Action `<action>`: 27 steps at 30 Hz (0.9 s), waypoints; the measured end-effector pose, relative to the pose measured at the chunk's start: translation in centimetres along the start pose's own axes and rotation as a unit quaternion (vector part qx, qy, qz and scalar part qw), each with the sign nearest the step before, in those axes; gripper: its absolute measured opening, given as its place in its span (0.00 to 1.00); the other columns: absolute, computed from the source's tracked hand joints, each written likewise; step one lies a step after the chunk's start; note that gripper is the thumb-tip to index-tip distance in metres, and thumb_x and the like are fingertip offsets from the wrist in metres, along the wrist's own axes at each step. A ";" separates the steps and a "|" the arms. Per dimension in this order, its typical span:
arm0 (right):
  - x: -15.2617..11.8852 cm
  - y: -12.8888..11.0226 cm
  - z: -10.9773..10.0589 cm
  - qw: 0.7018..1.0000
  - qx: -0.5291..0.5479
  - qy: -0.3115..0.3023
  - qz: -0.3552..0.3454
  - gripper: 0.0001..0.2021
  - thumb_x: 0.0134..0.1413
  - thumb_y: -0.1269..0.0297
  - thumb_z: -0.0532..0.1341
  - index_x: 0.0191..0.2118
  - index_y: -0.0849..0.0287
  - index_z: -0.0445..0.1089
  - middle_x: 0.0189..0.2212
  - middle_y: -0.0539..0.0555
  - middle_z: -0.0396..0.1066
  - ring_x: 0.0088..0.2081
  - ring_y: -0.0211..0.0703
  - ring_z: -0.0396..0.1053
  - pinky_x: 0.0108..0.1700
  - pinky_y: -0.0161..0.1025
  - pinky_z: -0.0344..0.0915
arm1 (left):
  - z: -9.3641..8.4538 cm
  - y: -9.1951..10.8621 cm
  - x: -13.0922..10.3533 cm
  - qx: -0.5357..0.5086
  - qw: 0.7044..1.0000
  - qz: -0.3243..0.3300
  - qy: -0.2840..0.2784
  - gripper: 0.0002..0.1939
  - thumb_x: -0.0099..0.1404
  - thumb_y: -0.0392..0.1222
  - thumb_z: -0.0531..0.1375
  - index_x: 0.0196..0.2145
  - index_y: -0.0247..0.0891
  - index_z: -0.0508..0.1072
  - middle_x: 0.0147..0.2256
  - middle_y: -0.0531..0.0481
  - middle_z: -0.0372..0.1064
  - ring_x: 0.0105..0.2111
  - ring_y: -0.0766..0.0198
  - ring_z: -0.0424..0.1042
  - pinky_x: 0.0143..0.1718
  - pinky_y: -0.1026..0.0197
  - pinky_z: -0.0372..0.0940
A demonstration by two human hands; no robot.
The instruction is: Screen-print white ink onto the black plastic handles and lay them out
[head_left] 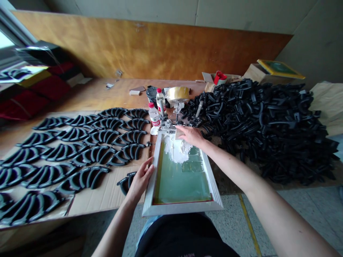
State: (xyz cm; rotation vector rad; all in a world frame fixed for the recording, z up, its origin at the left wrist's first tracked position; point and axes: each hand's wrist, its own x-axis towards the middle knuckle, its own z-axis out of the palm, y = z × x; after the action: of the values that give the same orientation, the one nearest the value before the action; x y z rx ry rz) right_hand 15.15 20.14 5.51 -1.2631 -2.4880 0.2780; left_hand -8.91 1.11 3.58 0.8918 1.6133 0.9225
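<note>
In front of me lies a screen-printing frame (184, 208) with a silver metal border and a green mesh (182, 187). Thick white ink (177, 151) is smeared over the mesh's far half. My right hand (192, 136) grips a pale flat squeegee (179, 134) at the far end of the ink; its fingers partly cover it. At the frame's left rail is my left hand (141, 179), fingers apart and nothing seen in them. Just beyond its wrist, a few black curved handles (125, 184) lie on the cardboard (107, 194), partly hidden by the hand.
Rows of black curved handles (104, 136) cover the cardboard at left. A large heap of black handles (257, 121) fills the right side. Behind the frame stand a metal hinge clamp (171, 125), two red-capped bottles (154, 116), a dark tub (151, 92) and a tape roll (178, 93).
</note>
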 end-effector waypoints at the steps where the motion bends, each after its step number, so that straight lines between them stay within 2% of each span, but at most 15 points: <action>1: 1.0 0.7 -0.7 0.999 -0.016 0.013 0.025 0.29 0.54 0.62 0.67 0.61 0.48 0.63 0.44 0.52 0.76 0.41 0.44 0.72 0.42 0.37 0.64 | -0.3 0.9 -0.3 -0.001 1.000 0.010 0.010 0.38 0.58 0.66 0.59 0.58 0.40 0.68 0.35 0.49 0.76 0.31 0.60 0.72 0.29 0.63 0.64; 4: 1.7 4.1 -3.0 0.991 -0.034 0.085 0.098 0.25 0.58 0.62 0.63 0.62 0.48 0.63 0.43 0.52 0.76 0.40 0.45 0.72 0.43 0.39 0.64 | -0.8 3.9 -0.8 -0.014 0.999 0.027 0.028 0.34 0.61 0.69 0.54 0.52 0.41 0.74 0.36 0.49 0.75 0.29 0.62 0.70 0.27 0.64 0.63; 7: -1.1 8.2 -3.9 0.963 0.001 0.148 0.224 0.15 0.61 0.63 0.57 0.52 0.54 0.71 0.35 0.53 0.77 0.37 0.46 0.72 0.42 0.40 0.65 | -0.5 6.8 0.3 -0.092 0.990 0.098 0.039 0.35 0.61 0.70 0.53 0.49 0.38 0.74 0.41 0.47 0.75 0.33 0.60 0.72 0.32 0.62 0.67; 9: -3.7 9.7 -2.8 0.947 0.032 0.138 0.289 0.12 0.60 0.65 0.56 0.45 0.58 0.74 0.32 0.54 0.76 0.35 0.46 0.72 0.40 0.40 0.65 | 0.1 8.6 1.7 -0.157 0.971 0.177 0.043 0.33 0.62 0.68 0.53 0.49 0.37 0.73 0.45 0.46 0.74 0.39 0.59 0.73 0.38 0.60 0.69; 10: -5.0 9.8 -1.7 0.946 0.048 0.121 0.296 0.11 0.60 0.66 0.56 0.42 0.59 0.74 0.33 0.55 0.76 0.36 0.46 0.72 0.41 0.40 0.65 | 0.5 9.3 2.3 -0.179 0.962 0.201 0.042 0.31 0.63 0.66 0.54 0.50 0.37 0.72 0.46 0.45 0.73 0.40 0.59 0.73 0.39 0.60 0.69; 13: -8.1 7.6 2.7 0.971 0.081 0.062 0.217 0.12 0.57 0.63 0.61 0.45 0.58 0.73 0.39 0.56 0.76 0.42 0.49 0.71 0.47 0.43 0.64 | 1.9 10.1 3.7 -0.219 0.953 0.200 0.067 0.28 0.63 0.60 0.56 0.53 0.37 0.69 0.41 0.46 0.75 0.38 0.60 0.74 0.34 0.62 0.69; 15: -9.2 5.1 5.0 0.988 0.086 0.019 0.123 0.17 0.54 0.63 0.65 0.50 0.56 0.72 0.45 0.55 0.74 0.47 0.48 0.69 0.51 0.45 0.62 | 3.2 8.9 3.6 -0.246 0.948 0.171 0.106 0.29 0.64 0.61 0.55 0.54 0.37 0.67 0.38 0.46 0.75 0.35 0.62 0.74 0.31 0.63 0.68; 16: -9.5 3.8 5.7 0.993 0.083 0.001 0.089 0.18 0.53 0.64 0.66 0.51 0.54 0.72 0.45 0.55 0.73 0.48 0.48 0.68 0.53 0.46 0.61 | 4.0 7.7 3.2 -0.250 0.951 0.146 0.105 0.30 0.64 0.62 0.55 0.54 0.37 0.67 0.38 0.46 0.75 0.34 0.62 0.74 0.30 0.64 0.67; 17: -9.7 2.4 6.1 0.994 0.077 -0.011 0.071 0.17 0.53 0.66 0.67 0.49 0.54 0.73 0.45 0.54 0.73 0.48 0.47 0.67 0.53 0.46 0.61 | 4.9 6.3 2.7 -0.246 0.960 0.108 0.078 0.31 0.63 0.63 0.55 0.54 0.37 0.67 0.38 0.44 0.76 0.34 0.62 0.74 0.29 0.64 0.67; 19: -10.2 -0.3 6.2 0.995 0.059 -0.006 0.076 0.10 0.55 0.66 0.66 0.44 0.54 0.75 0.40 0.54 0.72 0.46 0.47 0.66 0.52 0.45 0.61 | 6.8 3.3 1.2 -0.222 0.975 0.000 -0.025 0.33 0.61 0.64 0.58 0.55 0.36 0.66 0.42 0.40 0.76 0.35 0.59 0.75 0.29 0.62 0.67; 20: -10.5 -1.7 6.0 0.996 0.050 0.007 0.080 0.07 0.56 0.65 0.65 0.42 0.55 0.76 0.38 0.54 0.72 0.44 0.47 0.66 0.50 0.44 0.61 | 7.8 1.8 0.5 -0.214 0.973 -0.054 -0.075 0.34 0.60 0.64 0.59 0.55 0.36 0.66 0.44 0.38 0.76 0.36 0.57 0.76 0.29 0.61 0.68; 22: -11.1 -4.5 5.8 0.998 0.041 0.021 0.032 0.07 0.60 0.62 0.62 0.41 0.54 0.76 0.35 0.54 0.70 0.43 0.47 0.65 0.48 0.43 0.62 | 9.1 -0.5 -0.8 -0.219 0.962 -0.120 -0.112 0.35 0.59 0.65 0.59 0.53 0.36 0.68 0.46 0.36 0.75 0.39 0.54 0.77 0.30 0.58 0.69; 24: -11.7 -6.1 5.8 0.996 0.046 0.006 -0.076 0.10 0.64 0.62 0.58 0.45 0.52 0.75 0.36 0.54 0.71 0.43 0.46 0.65 0.48 0.42 0.62 | 9.1 -2.2 -1.4 -0.223 0.962 -0.134 -0.087 0.31 0.59 0.66 0.59 0.45 0.34 0.72 0.42 0.37 0.77 0.38 0.54 0.77 0.29 0.59 0.69; 25: -12.0 -6.0 5.8 0.991 0.053 -0.007 -0.125 0.11 0.65 0.63 0.56 0.47 0.51 0.74 0.37 0.53 0.72 0.44 0.45 0.65 0.48 0.42 0.62 | 8.3 -2.9 -1.5 -0.213 0.966 -0.130 -0.070 0.30 0.58 0.66 0.59 0.40 0.33 0.74 0.39 0.38 0.77 0.36 0.55 0.77 0.29 0.61 0.68; 27: -12.6 -3.4 5.6 0.988 0.052 -0.017 -0.146 0.15 0.65 0.70 0.53 0.50 0.52 0.73 0.40 0.53 0.74 0.45 0.44 0.66 0.50 0.41 0.62 | 5.1 -4.6 -1.1 -0.171 0.977 -0.122 -0.021 0.29 0.58 0.66 0.58 0.32 0.32 0.75 0.34 0.39 0.78 0.32 0.58 0.76 0.28 0.62 0.68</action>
State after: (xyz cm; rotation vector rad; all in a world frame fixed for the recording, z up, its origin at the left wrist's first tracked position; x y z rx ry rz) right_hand 17.40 7.76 -1.17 -0.8459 -2.6065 0.3531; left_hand -4.22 -1.18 -0.97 0.4609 1.4332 0.9625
